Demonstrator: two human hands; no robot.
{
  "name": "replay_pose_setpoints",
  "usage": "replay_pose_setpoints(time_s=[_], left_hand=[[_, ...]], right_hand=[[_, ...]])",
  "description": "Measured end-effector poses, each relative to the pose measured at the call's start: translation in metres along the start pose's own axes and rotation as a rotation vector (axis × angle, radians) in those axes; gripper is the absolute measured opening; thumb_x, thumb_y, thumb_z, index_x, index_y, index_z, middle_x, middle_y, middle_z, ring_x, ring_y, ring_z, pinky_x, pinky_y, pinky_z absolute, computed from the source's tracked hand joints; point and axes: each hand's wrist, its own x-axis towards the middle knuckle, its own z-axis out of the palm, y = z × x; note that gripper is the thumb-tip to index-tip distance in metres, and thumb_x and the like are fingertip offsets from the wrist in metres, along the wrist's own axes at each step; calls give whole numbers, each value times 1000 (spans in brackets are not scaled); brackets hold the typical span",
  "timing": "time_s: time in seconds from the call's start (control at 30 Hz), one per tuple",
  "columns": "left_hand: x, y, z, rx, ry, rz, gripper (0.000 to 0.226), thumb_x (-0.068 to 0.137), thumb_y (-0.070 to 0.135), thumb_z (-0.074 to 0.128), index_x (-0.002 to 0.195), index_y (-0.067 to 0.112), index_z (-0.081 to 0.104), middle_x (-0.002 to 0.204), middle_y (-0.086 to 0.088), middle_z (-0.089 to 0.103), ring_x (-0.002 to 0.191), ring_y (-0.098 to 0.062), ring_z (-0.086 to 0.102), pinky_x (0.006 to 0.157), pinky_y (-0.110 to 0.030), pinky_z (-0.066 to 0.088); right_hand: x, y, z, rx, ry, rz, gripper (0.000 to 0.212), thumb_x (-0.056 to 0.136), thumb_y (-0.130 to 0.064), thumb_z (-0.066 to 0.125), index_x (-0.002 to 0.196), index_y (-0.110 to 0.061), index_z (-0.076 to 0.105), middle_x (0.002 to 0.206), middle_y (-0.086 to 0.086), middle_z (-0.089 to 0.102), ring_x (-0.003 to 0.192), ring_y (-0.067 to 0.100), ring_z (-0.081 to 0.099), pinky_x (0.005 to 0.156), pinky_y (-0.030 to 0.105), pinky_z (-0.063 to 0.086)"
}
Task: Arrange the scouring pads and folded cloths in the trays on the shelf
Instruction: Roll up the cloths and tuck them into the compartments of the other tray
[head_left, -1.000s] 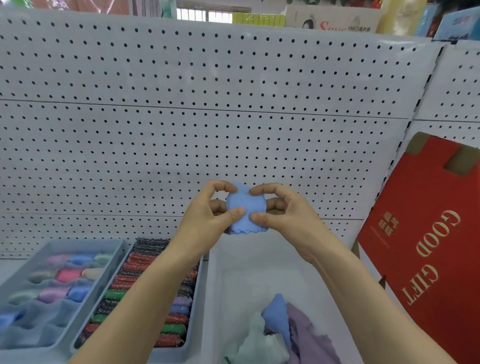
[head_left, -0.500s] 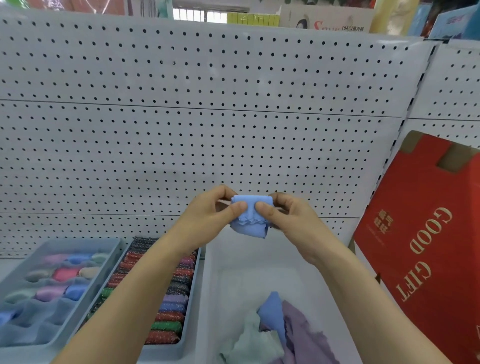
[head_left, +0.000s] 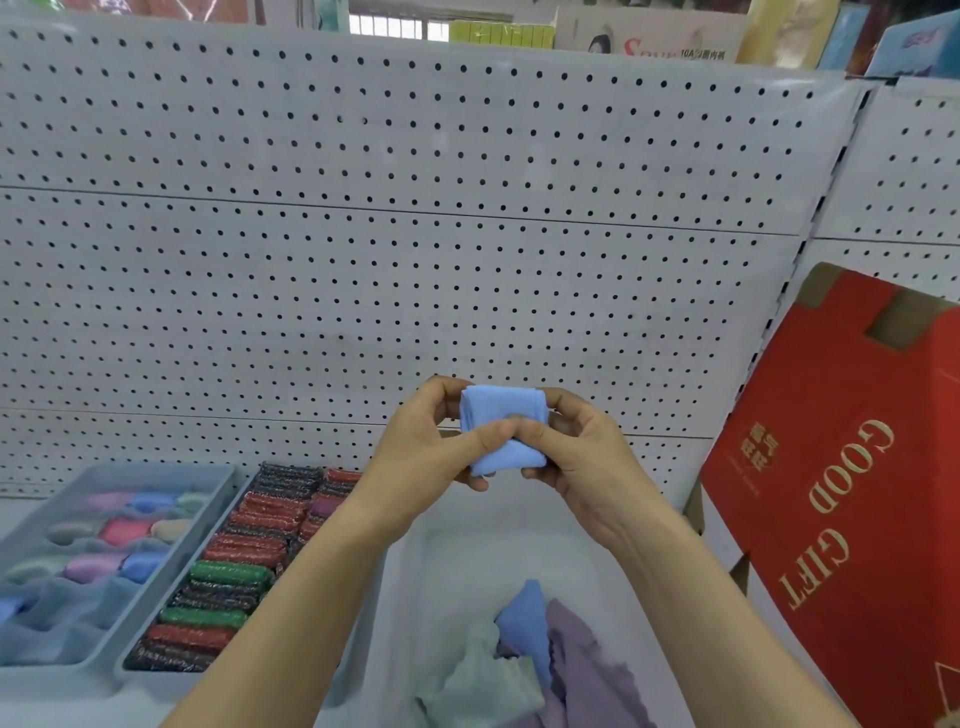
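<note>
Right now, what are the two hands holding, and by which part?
A folded blue cloth: left hand grips its left side, right hand its right side, thumbs meeting on its front.

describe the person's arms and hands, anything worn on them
The left hand and right hand are bare, as are the left forearm and right forearm. No sleeve reaches into view, and no glove, watch, bracelet or ring shows. No markings are visible.

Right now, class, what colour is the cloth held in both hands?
The cloth is light blue; head view shows it.
</note>
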Motion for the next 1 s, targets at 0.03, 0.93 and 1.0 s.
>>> replay_pose_setpoints(time_s=[0.03, 0.93, 1.0], left_hand=[[0, 0, 2, -9, 16, 7, 22, 88, 13, 72, 106, 14, 60, 104, -2, 65, 68, -19, 71, 54, -27, 55], [4, -59, -227, 133, 22, 63, 38, 86, 9, 75, 115, 27, 61, 111, 6, 63, 92, -13, 69, 75, -24, 56], [-1, -77, -277, 208, -3, -4, 40, 83, 10, 78, 114, 30, 61, 109, 4, 63, 92, -13, 68, 78, -29, 57]], right_hand=[[0, 1, -1, 23, -10, 5, 26, 88, -9, 70, 113, -6, 64, 90, 9, 71, 71, 15, 66, 61, 24, 52], [63, 55, 196, -500, -221, 4, 27, 85, -18, 77, 110, -22, 67, 107, 4, 70, 92, 17, 70, 81, 27, 57], [71, 75, 241, -646, -299, 54, 26, 85, -24, 77, 109, -19, 69, 103, 0, 71, 91, 14, 70, 83, 29, 56]])
